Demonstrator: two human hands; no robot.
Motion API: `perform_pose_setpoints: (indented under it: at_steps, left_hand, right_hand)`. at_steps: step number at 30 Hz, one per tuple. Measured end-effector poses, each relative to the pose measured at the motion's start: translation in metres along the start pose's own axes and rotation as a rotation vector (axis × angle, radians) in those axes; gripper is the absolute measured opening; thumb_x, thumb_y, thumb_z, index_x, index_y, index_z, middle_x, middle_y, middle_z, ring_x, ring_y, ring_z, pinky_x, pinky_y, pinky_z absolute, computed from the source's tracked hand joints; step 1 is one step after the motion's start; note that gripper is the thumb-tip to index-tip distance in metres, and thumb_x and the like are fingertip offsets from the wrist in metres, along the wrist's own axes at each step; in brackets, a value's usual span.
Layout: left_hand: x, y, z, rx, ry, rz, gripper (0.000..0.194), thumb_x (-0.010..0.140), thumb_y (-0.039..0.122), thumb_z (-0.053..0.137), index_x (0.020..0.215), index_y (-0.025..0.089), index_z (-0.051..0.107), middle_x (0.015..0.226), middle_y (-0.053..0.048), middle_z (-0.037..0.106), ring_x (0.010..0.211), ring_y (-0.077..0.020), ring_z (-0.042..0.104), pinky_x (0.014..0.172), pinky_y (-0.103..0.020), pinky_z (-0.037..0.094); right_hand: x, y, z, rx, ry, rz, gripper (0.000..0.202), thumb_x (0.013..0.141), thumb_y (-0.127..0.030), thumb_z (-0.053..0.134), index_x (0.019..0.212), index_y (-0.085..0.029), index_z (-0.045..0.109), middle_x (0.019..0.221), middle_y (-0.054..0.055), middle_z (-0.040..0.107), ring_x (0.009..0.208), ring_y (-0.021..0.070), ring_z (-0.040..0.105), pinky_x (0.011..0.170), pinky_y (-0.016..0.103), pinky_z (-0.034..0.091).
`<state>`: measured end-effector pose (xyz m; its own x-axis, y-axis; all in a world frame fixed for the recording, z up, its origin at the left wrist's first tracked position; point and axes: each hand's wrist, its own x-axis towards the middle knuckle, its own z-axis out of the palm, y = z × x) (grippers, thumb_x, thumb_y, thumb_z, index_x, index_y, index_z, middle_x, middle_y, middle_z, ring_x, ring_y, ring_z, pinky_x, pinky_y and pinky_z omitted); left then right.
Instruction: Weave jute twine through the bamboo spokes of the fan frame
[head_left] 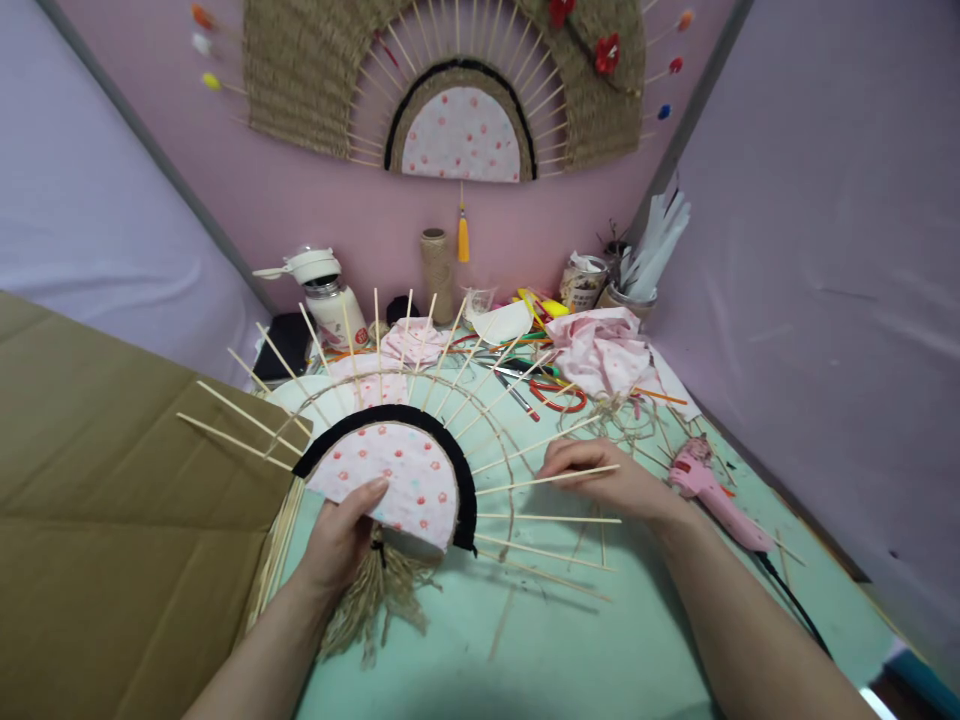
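A half-round fan piece (397,470) with pink patterned fabric, a black rim and thin wooden sticks spreading outward is held above the table. My left hand (341,530) grips its lower left edge, thumb on the fabric. A loop of brown twine (511,470) arcs across the sticks. On the right, my right hand (592,475) is closed among the right-hand sticks, near the twine; what its fingertips pinch is too small to make out. Beneath the fan piece hangs a bundle of tan fibres (382,590) tied with black.
A pink glue gun (716,495) with a black cord lies at the right. Red-handled scissors (557,396), crumpled fabric (604,350) and twine stand behind. Cardboard (135,540) covers the left. A larger finished fan (300,80) hangs on the wall.
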<state>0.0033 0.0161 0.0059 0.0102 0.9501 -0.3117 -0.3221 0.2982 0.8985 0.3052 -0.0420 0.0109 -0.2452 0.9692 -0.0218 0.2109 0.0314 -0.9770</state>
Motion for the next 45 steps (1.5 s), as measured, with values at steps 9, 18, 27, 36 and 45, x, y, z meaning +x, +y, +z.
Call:
perform_pose_setpoints:
  at_steps: [9, 18, 27, 36, 45]
  left_hand:
    - [-0.002, 0.001, 0.004, -0.014, -0.027, 0.023, 0.029, 0.049, 0.029, 0.083, 0.065, 0.015, 0.064, 0.062, 0.000, 0.063, 0.060, -0.0160, 0.059, 0.059, -0.026, 0.049]
    - [0.009, 0.016, 0.033, -0.169, -0.036, 0.134, 0.034, 0.055, 0.022, 0.079, 0.088, 0.017, 0.069, 0.079, 0.000, 0.071, 0.077, -0.0170, 0.065, 0.072, -0.025, 0.051]
    - [0.023, -0.006, 0.035, -0.200, 0.016, 0.145, 0.027, 0.059, 0.022, 0.077, 0.084, 0.017, 0.069, 0.079, 0.001, 0.072, 0.071, -0.0147, 0.065, 0.071, -0.024, 0.051]
    - [0.027, -0.008, 0.033, -0.195, 0.037, 0.169, 0.030, 0.057, 0.022, 0.078, 0.086, 0.018, 0.070, 0.081, 0.000, 0.073, 0.076, -0.0156, 0.066, 0.076, -0.025, 0.050]
    - [0.024, -0.004, 0.033, -0.248, -0.022, 0.128, 0.029, 0.059, 0.023, 0.078, 0.086, 0.017, 0.071, 0.081, 0.001, 0.073, 0.075, -0.0131, 0.065, 0.075, -0.022, 0.051]
  right_hand:
    - [-0.004, -0.007, -0.002, -0.012, -0.203, -0.053, 0.023, 0.084, -0.036, 0.062, 0.092, -0.020, 0.075, 0.081, 0.004, 0.065, 0.075, 0.0155, 0.058, 0.070, 0.027, 0.045]
    - [-0.010, -0.003, -0.020, -0.015, 0.193, 0.066, 0.028, 0.077, -0.042, 0.068, 0.092, -0.020, 0.075, 0.089, 0.005, 0.069, 0.078, 0.0161, 0.059, 0.068, 0.028, 0.044]
    - [-0.019, -0.008, -0.035, -0.016, 0.369, 0.106, 0.032, 0.073, -0.045, 0.070, 0.087, -0.017, 0.070, 0.085, 0.005, 0.068, 0.074, 0.0162, 0.059, 0.068, 0.029, 0.045]
    - [-0.024, -0.010, -0.039, -0.137, 0.472, 0.059, 0.030, 0.075, -0.047, 0.068, 0.082, -0.018, 0.068, 0.076, 0.004, 0.064, 0.067, 0.0155, 0.054, 0.060, 0.028, 0.043]
    - [-0.032, -0.007, -0.046, -0.041, 0.359, 0.101, 0.029, 0.077, -0.046, 0.066, 0.082, -0.018, 0.069, 0.072, 0.003, 0.062, 0.065, 0.0133, 0.052, 0.059, 0.025, 0.041]
